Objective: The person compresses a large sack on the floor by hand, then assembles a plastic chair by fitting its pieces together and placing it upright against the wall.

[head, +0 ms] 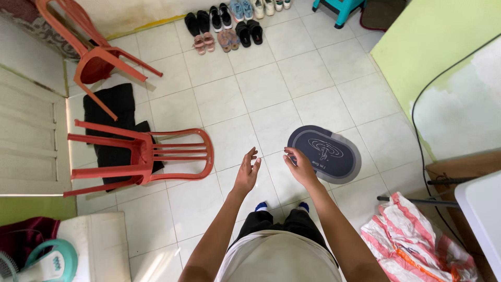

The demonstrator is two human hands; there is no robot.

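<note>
My left hand (247, 169) and my right hand (298, 166) are both held out in front of me over the white tiled floor, fingers apart, holding nothing. They face each other with a small gap between them. My right hand hovers over the near edge of a dark oval floor mat (326, 151). A red plastic chair (141, 154) lies tipped on its side to the left of my left hand. My feet in blue socks (261, 206) show below my hands.
A second red chair (99, 55) leans at the back left over a black cloth (112, 104). A row of shoes (224, 26) lines the far wall. A striped bag (417, 240) and a black cable (417, 125) lie right. A fan (47, 263) sits lower left.
</note>
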